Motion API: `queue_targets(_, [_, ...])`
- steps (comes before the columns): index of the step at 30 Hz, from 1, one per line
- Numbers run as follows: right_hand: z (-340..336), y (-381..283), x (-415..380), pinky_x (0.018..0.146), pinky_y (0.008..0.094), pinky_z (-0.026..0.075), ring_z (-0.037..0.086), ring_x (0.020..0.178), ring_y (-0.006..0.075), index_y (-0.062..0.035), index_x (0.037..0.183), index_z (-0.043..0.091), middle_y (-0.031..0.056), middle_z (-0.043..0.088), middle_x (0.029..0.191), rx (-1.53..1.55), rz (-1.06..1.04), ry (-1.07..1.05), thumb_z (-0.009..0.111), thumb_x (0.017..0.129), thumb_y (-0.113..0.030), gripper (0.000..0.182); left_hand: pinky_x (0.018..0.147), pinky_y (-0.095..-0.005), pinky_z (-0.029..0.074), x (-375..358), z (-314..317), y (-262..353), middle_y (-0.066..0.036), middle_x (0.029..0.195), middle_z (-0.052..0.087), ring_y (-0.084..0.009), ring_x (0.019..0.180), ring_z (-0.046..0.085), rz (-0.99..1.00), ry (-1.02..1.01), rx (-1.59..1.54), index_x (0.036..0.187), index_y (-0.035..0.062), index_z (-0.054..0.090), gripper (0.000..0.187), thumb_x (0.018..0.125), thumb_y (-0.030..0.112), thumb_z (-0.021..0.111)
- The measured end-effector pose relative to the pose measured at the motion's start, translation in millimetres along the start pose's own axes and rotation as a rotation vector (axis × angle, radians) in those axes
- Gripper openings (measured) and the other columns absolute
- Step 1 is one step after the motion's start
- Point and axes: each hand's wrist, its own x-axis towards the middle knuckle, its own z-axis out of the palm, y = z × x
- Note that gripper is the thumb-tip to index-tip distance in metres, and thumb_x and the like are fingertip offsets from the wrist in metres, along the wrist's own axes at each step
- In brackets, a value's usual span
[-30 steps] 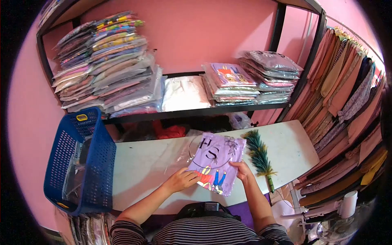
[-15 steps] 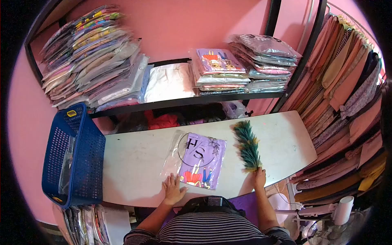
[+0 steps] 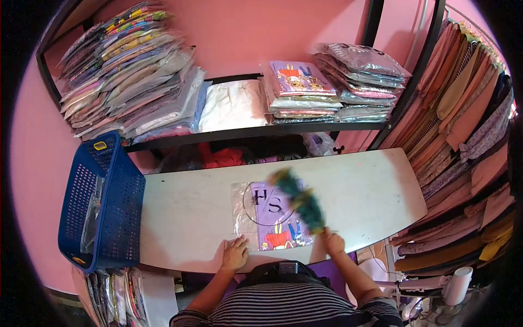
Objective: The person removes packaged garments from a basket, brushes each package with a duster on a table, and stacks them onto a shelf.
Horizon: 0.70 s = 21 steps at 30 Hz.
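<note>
A purple garment [image 3: 267, 220] with a cartoon print lies flat on the table in a clear plastic bag marked with "H/S" lettering. My left hand [image 3: 235, 254] rests open at the bag's lower left corner, fingers stretched out. In my closed right hand [image 3: 332, 241] is the handle end of a green feather duster [image 3: 306, 206]. The duster is blurred by motion and overlaps the right side of the bag, covering part of the printed circle.
A blue plastic basket [image 3: 103, 201] holding bagged items stands at the table's left end. Behind the white table [image 3: 370, 185], a shelf [image 3: 250, 131] carries stacks of bagged clothes [image 3: 136, 82]. Hanging garments [image 3: 463, 136] line the right side, with a white fan [image 3: 458, 286] below.
My right hand has moved left, swinging the duster from the bare tabletop at the right onto the bag. My left hand stays beside the bag's lower left corner.
</note>
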Motion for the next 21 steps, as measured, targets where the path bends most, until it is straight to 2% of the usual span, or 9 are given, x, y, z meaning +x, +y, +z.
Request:
queue_targets(4, [-33,-7,10,0.053,0.0476,0.045,0.058,0.063,0.0367,-0.0124,0.11,0.04,0.0195,0.058,0.071,0.227,0.136,-0.018,0.038,0.086,-0.032,0.031,0.096,-0.0535,0.022,-5,1,-18,-0.01,0.126,0.042,-0.0264,0.115,0.04,0.081,0.022,-0.097,0.114,0.0085,0.05,0.04,0.076,0.019,0.05])
queue_targets(6, [-30,-31,4,0.053,0.0485,0.045,0.057,0.062,0.0394,-0.0111,0.104,0.04,0.0241,0.057,0.072,0.294,-0.024,0.022,0.041,0.084,-0.029,0.027,0.096,-0.053,0.022,-13,4,-25,-0.01,0.126,0.042,-0.0262,0.115,0.04,0.111,0.058,-0.105,0.114,0.0085,0.05,0.04,0.076,0.018,0.051])
queue_targets(10, [-2,-86,-26,0.05,0.0457,0.046,0.059,0.063,0.0352,-0.0126,0.107,0.036,0.0222,0.058,0.076,0.109,-0.345,-0.191,0.038,0.083,-0.02,0.026,0.097,-0.054,0.021,-20,2,-28,-0.009,0.125,0.043,-0.0251,0.115,0.04,0.112,0.029,-0.066,0.11,0.0094,0.053,0.036,0.075,0.016,0.051])
queue_targets(12, [-2,-89,-37,0.049,0.0433,0.047,0.06,0.062,0.0328,-0.0134,0.109,0.034,0.0202,0.058,0.078,0.077,-0.38,-0.283,0.038,0.082,-0.016,0.027,0.097,-0.0544,0.02,-19,0,-31,-0.008,0.124,0.044,-0.0246,0.115,0.04,0.132,0.028,-0.024,0.109,0.0099,0.054,0.035,0.075,0.016,0.051])
queue_targets(15, [-9,-65,-45,0.05,0.0418,0.048,0.061,0.064,0.0306,-0.0148,0.11,0.036,0.0169,0.057,0.077,-0.038,-0.135,-0.156,0.039,0.08,-0.011,0.03,0.096,-0.0564,0.019,-16,4,-35,-0.008,0.121,0.047,-0.0229,0.112,0.043,0.153,0.021,0.018,0.108,0.0111,0.055,0.034,0.074,0.016,0.051])
queue_targets(17, [-6,-37,-37,0.055,0.0465,0.046,0.058,0.064,0.0374,-0.0131,0.112,0.038,0.0199,0.057,0.071,0.092,0.092,-0.121,0.036,0.085,-0.022,0.028,0.094,-0.052,0.026,-9,-3,-31,-0.009,0.11,0.053,-0.0233,0.102,0.049,0.166,0.056,0.013,0.104,0.009,0.056,0.032,0.073,0.016,0.052])
queue_targets(18, [-12,-25,-32,0.06,0.0477,0.045,0.056,0.07,0.0412,-0.0156,0.111,0.038,0.0235,0.058,0.076,0.203,0.197,-0.148,0.032,0.087,-0.031,0.029,0.094,-0.052,0.026,-1,-9,-32,-0.009,0.11,0.053,-0.0233,0.102,0.049,0.168,0.055,0.011,0.104,0.009,0.056,0.032,0.073,0.016,0.052])
queue_targets(20, [-19,-5,-23,0.061,0.0471,0.043,0.055,0.074,0.042,-0.0091,0.106,0.041,0.0246,0.057,0.077,0.395,0.283,-0.143,0.031,0.089,-0.034,0.032,0.088,-0.0446,0.032,21,-20,-37,-0.012,0.105,0.052,-0.027,0.094,0.049,0.089,-0.231,-0.005,0.099,0.0069,0.056,0.029,0.072,0.017,0.056])
queue_targets(21, [-17,4,-21,0.061,0.0471,0.043,0.055,0.074,0.042,-0.0091,0.106,0.041,0.0246,0.057,0.077,0.396,0.284,-0.14,0.031,0.089,-0.034,0.032,0.088,-0.0446,0.032,31,-15,-36,-0.012,0.105,0.052,-0.027,0.094,0.049,0.092,-0.23,-0.004,0.099,0.0069,0.056,0.029,0.072,0.017,0.056])
